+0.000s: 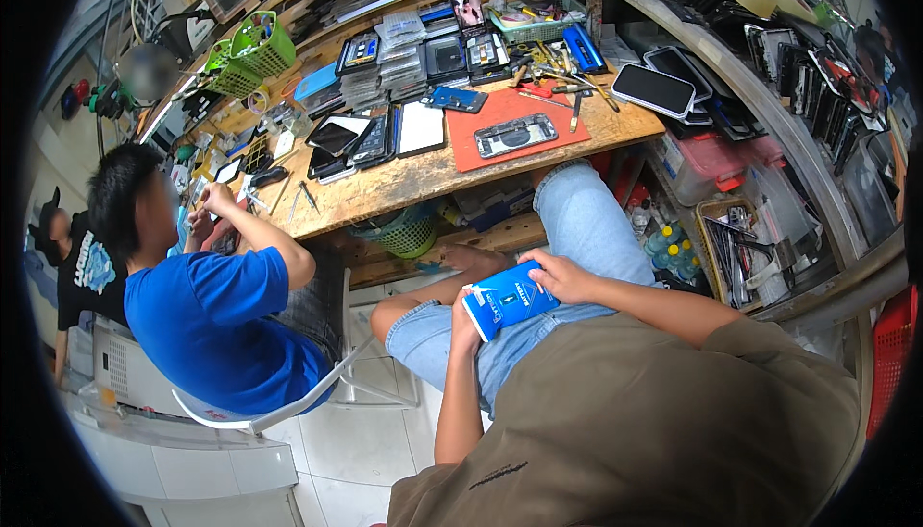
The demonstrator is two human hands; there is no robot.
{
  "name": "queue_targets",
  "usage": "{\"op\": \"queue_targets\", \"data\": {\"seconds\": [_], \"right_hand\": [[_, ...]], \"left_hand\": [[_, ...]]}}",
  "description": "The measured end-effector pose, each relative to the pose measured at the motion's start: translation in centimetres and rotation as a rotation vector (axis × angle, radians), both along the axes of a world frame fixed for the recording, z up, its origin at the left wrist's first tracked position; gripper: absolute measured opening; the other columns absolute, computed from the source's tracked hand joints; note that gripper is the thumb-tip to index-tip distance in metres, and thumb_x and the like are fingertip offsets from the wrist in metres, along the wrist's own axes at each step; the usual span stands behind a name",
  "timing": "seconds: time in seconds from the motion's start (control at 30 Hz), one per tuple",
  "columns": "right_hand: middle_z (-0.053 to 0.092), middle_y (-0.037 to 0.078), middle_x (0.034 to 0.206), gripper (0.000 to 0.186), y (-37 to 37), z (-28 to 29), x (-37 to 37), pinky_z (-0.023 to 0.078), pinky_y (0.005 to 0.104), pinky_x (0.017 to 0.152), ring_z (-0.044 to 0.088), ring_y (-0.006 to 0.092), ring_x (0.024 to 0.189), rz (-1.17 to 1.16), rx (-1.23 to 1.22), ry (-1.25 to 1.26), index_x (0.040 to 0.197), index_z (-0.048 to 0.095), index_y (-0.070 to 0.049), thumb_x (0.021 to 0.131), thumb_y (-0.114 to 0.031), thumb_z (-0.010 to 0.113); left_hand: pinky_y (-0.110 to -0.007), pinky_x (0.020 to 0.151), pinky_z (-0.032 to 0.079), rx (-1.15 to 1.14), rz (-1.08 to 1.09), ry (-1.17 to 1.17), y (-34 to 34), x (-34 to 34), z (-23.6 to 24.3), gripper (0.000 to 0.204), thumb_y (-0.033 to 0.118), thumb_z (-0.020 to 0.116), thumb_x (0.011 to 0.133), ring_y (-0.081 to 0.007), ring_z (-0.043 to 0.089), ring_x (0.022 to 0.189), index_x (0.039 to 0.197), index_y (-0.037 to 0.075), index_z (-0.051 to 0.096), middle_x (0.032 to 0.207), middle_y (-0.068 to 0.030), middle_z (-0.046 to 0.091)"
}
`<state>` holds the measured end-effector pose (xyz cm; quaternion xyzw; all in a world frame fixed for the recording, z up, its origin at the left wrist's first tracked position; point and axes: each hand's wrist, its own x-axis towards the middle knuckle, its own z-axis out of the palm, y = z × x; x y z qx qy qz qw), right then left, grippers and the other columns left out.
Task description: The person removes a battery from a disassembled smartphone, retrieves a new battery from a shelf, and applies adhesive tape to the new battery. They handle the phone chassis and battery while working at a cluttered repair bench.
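The near edge of the wooden workbench (pixel 361 197) passes above the wearer's bent knees, and tiled floor (pixel 361 445) spreads on the wearer's side of it. Short of that workbench, over the lap, the left hand (pixel 465 328) and right hand (pixel 567 278) together clasp 1 flat blue box (pixel 510 302). Upon the workbench, 1 opened smartphone (pixel 516 137) lies on a red mat (pixel 463 133). Beneath the workbench sits a green basket (pixel 404 236). At the workbench's left, 1 seated co-worker (pixel 216 301) occupies the side; dark phone frames (pixel 841 80) crowd shelving to its right.

Left hand (pixel 465 327) lower, right hand (pixel 567 279) higher, fingers (pixel 544 259) bent
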<state>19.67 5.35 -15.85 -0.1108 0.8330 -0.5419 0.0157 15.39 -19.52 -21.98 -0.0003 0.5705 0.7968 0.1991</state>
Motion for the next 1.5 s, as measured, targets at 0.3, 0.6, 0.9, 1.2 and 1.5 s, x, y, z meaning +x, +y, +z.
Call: {"op": "queue_targets", "data": {"seconds": [0.3, 0.6, 0.9, 1.2, 1.5], "right_hand": [[0.063, 0.001, 0.089, 0.027, -0.3, -0.2, -0.9, 0.051, 0.0260, 0.073, 0.059, 0.0084, 0.081, -0.082, -0.325, -0.182, 0.131, 0.054, -0.004, 0.105, -0.014, 0.053], [0.067, 0.008, 0.095, 0.029, -1.3, 3.5, 1.4, 0.053, 0.0295, 0.077, 0.064, 0.0124, 0.086, 0.035, -0.207, -0.098, 0.131, 0.054, -0.003, 0.107, -0.019, 0.050], [0.049, -0.003, 0.080, 0.028, -0.1, 3.0, 1.4, 0.039, 0.0206, 0.064, 0.045, 0.0050, 0.070, -0.255, -0.298, -0.056, 0.131, 0.054, -0.005, 0.107, -0.019, 0.050], [0.048, -0.004, 0.082, 0.030, -0.1, 2.2, 1.6, 0.037, 0.0192, 0.064, 0.043, 0.0036, 0.071, -0.272, -0.318, 0.046, 0.132, 0.053, -0.004, 0.109, -0.023, 0.050], [0.059, 0.000, 0.097, 0.033, 0.5, 2.0, 0.9, 0.046, 0.0192, 0.073, 0.054, 0.0044, 0.080, -0.299, -0.485, -0.068, 0.134, 0.052, -0.004, 0.108, -0.025, 0.051]], "left_hand": [[-0.024, 0.071, 0.050, 0.159, 0.243, 0.008, -2.6, 0.8, 0.8, 0.014, 0.021, 0.059, 0.105, -0.0064, 0.058, 0.079, 0.102, 0.008, 0.060, 0.091, 0.0015, 0.063], [-0.027, 0.091, 0.053, -0.065, -0.048, 0.075, -3.4, 3.0, 4.1, 0.034, 0.003, 0.073, 0.089, -0.0106, 0.063, 0.099, 0.121, 0.003, 0.061, 0.109, -0.0042, 0.067], [-0.030, 0.096, 0.047, -0.190, 0.145, 0.292, 0.6, 5.6, 4.4, 0.045, 0.007, 0.079, 0.080, -0.0158, 0.060, 0.106, 0.120, 0.001, 0.060, 0.112, -0.0076, 0.065], [-0.033, 0.072, 0.053, -0.531, 0.161, 0.269, -0.8, 6.9, 5.8, 0.027, 0.012, 0.076, 0.088, -0.0163, 0.067, 0.081, 0.105, 0.002, 0.059, 0.090, -0.0123, 0.070], [-0.031, 0.070, 0.064, 0.068, 0.215, -0.067, -7.3, 6.2, 8.1, 0.017, 0.007, 0.068, 0.097, -0.0223, 0.074, 0.080, 0.105, 0.003, 0.053, 0.097, -0.0142, 0.069]]}}
